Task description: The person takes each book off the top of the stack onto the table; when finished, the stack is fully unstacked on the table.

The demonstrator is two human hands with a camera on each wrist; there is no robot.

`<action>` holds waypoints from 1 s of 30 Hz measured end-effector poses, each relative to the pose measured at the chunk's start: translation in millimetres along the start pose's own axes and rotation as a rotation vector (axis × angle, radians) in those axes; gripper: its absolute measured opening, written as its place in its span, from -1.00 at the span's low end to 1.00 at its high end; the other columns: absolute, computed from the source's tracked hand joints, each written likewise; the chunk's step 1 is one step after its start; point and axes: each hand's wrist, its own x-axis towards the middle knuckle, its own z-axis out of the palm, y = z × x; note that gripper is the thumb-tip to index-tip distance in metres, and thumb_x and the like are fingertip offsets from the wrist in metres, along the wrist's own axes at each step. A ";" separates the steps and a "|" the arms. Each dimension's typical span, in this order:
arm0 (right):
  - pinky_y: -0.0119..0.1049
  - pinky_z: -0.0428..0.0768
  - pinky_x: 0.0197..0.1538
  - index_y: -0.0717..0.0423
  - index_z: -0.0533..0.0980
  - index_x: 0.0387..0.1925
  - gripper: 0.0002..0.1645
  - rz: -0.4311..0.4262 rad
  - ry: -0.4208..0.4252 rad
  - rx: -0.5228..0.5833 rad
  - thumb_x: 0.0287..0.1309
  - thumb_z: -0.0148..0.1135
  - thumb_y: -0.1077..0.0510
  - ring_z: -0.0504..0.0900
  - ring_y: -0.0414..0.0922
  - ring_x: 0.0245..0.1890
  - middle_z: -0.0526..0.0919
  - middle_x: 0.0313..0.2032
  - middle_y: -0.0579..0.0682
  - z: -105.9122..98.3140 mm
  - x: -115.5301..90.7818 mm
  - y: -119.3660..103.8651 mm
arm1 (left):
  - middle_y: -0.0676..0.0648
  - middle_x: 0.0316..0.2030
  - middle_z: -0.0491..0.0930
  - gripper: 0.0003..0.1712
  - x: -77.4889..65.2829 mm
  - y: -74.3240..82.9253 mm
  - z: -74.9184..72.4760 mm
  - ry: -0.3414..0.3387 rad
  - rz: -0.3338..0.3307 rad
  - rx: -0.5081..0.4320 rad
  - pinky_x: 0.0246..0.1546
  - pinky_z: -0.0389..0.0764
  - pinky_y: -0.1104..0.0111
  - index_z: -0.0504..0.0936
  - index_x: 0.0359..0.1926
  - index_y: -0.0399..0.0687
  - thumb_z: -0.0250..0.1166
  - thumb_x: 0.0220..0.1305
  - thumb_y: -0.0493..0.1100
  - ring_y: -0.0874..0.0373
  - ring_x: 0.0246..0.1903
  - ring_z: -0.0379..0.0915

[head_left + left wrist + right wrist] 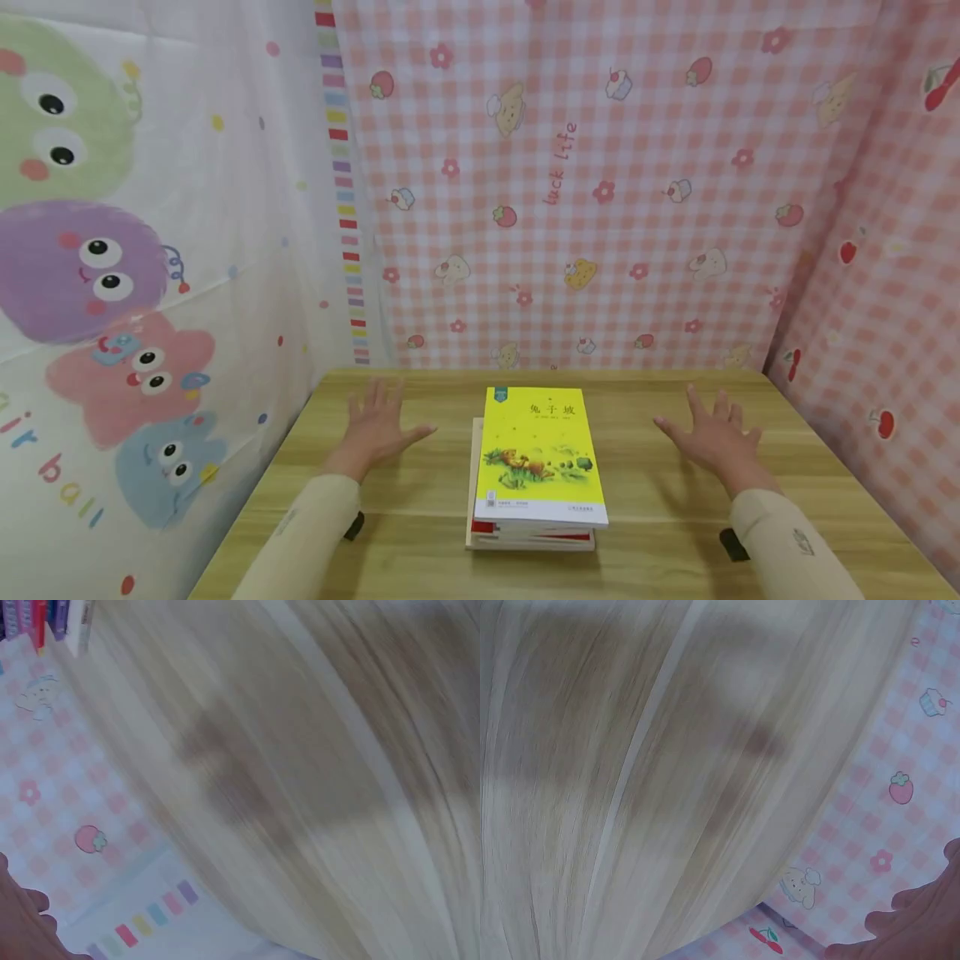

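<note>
A stack of books lies near the middle of the table, topped by a yellow paperback [536,450] with a cartoon picture and Chinese characters on its cover. Under it, the edges of the lower books [528,542] show white and red. My left hand [375,425] is spread to the left of the stack, apart from it, with nothing in it. On the other side, my right hand [716,437] is likewise spread and holds nothing. In the left wrist view, part of the left hand [26,922] shows at the lower left; the right hand [911,922] shows at the lower right of its own wrist view.
The wood-grain table [420,492] ends at a pink checked cloth [600,233] behind. A white cloth with cartoon figures [247,250] hangs on the left, another checked cloth [885,333] on the right. Book spines [56,619] peek in at the left wrist view's corner.
</note>
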 end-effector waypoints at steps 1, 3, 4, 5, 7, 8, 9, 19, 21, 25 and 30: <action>0.65 -0.42 0.07 0.25 -0.26 0.54 0.24 0.008 -0.007 0.012 0.27 -0.20 -0.57 -0.48 0.65 0.29 -0.47 0.35 0.68 -0.4 0.1 -0.7 | -0.45 0.49 -0.27 0.26 1.0 3.1 -0.8 -0.001 0.001 -0.016 0.31 -0.46 -0.32 -0.12 0.56 -0.23 0.04 0.21 0.56 -0.32 0.48 -0.52; 0.65 -0.37 0.08 0.25 -0.29 0.54 0.24 0.023 -0.015 0.027 0.28 -0.23 -0.57 -0.47 0.65 0.29 -0.48 0.35 0.67 -1.4 0.3 -2.9 | -0.44 0.50 -0.28 0.26 3.1 8.5 -2.3 -0.004 0.003 -0.039 0.31 -0.45 -0.32 -0.11 0.56 -0.24 0.02 0.21 0.58 -0.31 0.48 -0.51; 0.65 -0.35 0.09 0.26 -0.30 0.53 0.24 0.029 -0.020 0.038 0.29 -0.23 -0.57 -0.47 0.66 0.29 -0.49 0.34 0.67 -2.2 0.4 -4.1 | -0.44 0.50 -0.28 0.26 4.3 11.0 -2.7 -0.005 0.001 -0.049 0.31 -0.44 -0.32 -0.10 0.55 -0.24 0.00 0.20 0.59 -0.31 0.48 -0.51; 0.65 -0.33 0.09 0.27 -0.32 0.53 0.24 0.032 -0.024 0.048 0.30 -0.24 -0.56 -0.47 0.66 0.29 -0.50 0.34 0.68 -2.6 0.9 -5.2 | -0.44 0.50 -0.27 0.26 5.5 13.4 -3.1 -0.003 -0.002 -0.062 0.32 -0.42 -0.32 -0.08 0.55 -0.24 0.00 0.20 0.59 -0.31 0.49 -0.49; 0.64 -0.29 0.11 0.29 -0.34 0.52 0.23 0.041 -0.032 0.071 0.31 -0.26 -0.54 -0.46 0.66 0.29 -0.50 0.34 0.68 -3.1 2.0 -8.4 | -0.43 0.50 -0.26 0.26 8.1 17.5 -3.3 -0.003 -0.011 -0.085 0.32 -0.41 -0.31 -0.07 0.55 -0.24 0.00 0.20 0.60 -0.30 0.49 -0.47; 0.64 -0.28 0.12 0.29 -0.35 0.52 0.22 0.045 -0.035 0.084 0.32 -0.26 -0.53 -0.45 0.66 0.30 -0.49 0.34 0.68 -2.9 2.7 -10.1 | -0.43 0.50 -0.26 0.26 8.8 19.6 -3.5 -0.003 -0.017 -0.092 0.33 -0.40 -0.30 -0.08 0.55 -0.24 0.00 0.20 0.59 -0.30 0.49 -0.45; 0.63 -0.28 0.13 0.30 -0.36 0.52 0.22 0.049 -0.042 0.104 0.33 -0.27 -0.52 -0.45 0.65 0.30 -0.49 0.34 0.69 -2.8 3.5 -11.7 | -0.42 0.50 -0.25 0.26 9.9 21.5 -3.3 -0.002 -0.025 -0.105 0.34 -0.40 -0.29 -0.08 0.55 -0.24 0.01 0.20 0.59 -0.30 0.49 -0.44; 0.44 -0.22 0.31 0.32 -0.43 0.50 0.17 0.026 -0.048 0.345 0.40 -0.22 -0.43 -0.38 0.52 0.39 -0.41 0.41 0.57 0.9 9.1 -24.2 | -0.35 0.52 -0.19 0.30 15.4 41.9 -1.8 -0.011 -0.074 -0.342 0.37 -0.18 -0.24 -0.15 0.57 -0.16 0.05 0.16 0.61 -0.28 0.49 -0.32; 0.41 -0.23 0.33 0.31 -0.45 0.50 0.14 0.021 -0.049 0.394 0.43 -0.20 -0.39 -0.36 0.50 0.40 -0.39 0.44 0.52 0.1 9.0 -28.1 | -0.34 0.52 -0.18 0.29 15.5 46.4 -2.1 -0.010 -0.081 -0.415 0.37 -0.14 -0.23 -0.15 0.57 -0.16 0.08 0.17 0.58 -0.30 0.48 -0.28; 0.41 -0.23 0.33 0.25 -0.46 0.51 0.10 0.046 -0.058 0.465 0.45 -0.20 -0.35 -0.36 0.49 0.41 -0.40 0.46 0.47 0.2 7.0 -34.5 | -0.33 0.52 -0.14 0.27 16.5 54.6 0.7 -0.018 -0.085 -0.541 0.38 -0.08 -0.19 -0.15 0.57 -0.17 0.14 0.18 0.53 -0.30 0.48 -0.23; 0.42 -0.21 0.33 0.20 -0.42 0.53 0.06 0.067 -0.058 0.504 0.45 -0.22 -0.35 -0.35 0.48 0.42 -0.36 0.46 0.47 5.1 6.1 -41.4 | -0.33 0.51 -0.08 0.29 14.9 62.9 2.5 -0.040 -0.106 -0.647 0.38 -0.04 -0.18 -0.15 0.57 -0.15 0.18 0.15 0.53 -0.30 0.47 -0.17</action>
